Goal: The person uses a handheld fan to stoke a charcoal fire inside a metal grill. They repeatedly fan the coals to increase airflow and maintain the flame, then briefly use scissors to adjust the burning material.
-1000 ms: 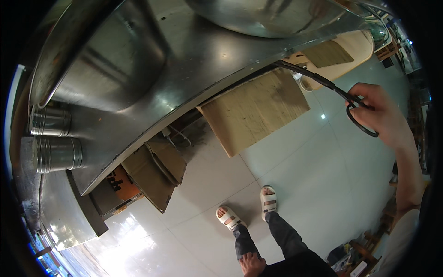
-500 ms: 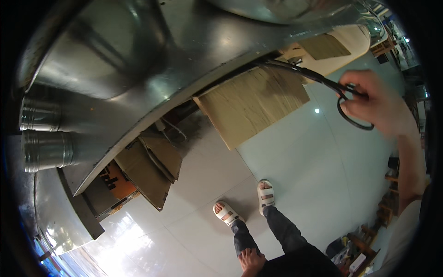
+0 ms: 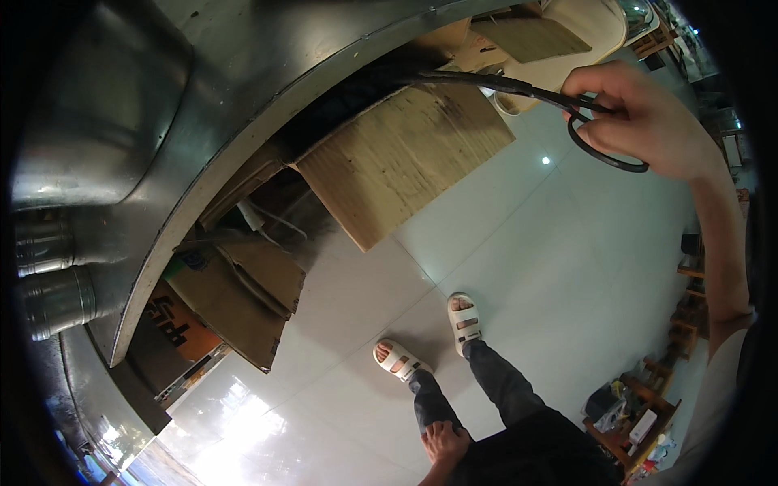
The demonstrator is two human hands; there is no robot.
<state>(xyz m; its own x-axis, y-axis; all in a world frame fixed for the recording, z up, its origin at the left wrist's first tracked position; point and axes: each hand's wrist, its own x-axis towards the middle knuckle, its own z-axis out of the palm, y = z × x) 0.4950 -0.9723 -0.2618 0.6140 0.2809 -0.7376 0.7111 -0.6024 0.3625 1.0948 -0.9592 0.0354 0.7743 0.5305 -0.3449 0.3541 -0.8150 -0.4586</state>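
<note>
My right hand (image 3: 636,121) is closed around the looped handles of long black metal tongs (image 3: 519,85). From the hand, the tongs reach left toward the metal counter (image 3: 267,73). Their far end disappears into the dark opening of a cardboard box (image 3: 405,158) under that counter, so the tips are hidden. One broad flap of the box hangs over the tiled floor. My left hand (image 3: 446,441) rests on my leg with its fingers laid over the trousers, holding nothing.
More folded cardboard (image 3: 231,296) sticks out from under the counter at the left, beside a pale cable (image 3: 279,223). Metal canisters (image 3: 57,300) stand at the far left. A cream-coloured tub (image 3: 604,24) is at the top right, and wooden stools (image 3: 640,405) line the lower right.
The right hand and the tongs have moved up and slightly left, and the tongs' far end reaches farther into the dark opening. The view has shifted, showing more of the box. The left hand stays on the leg.
</note>
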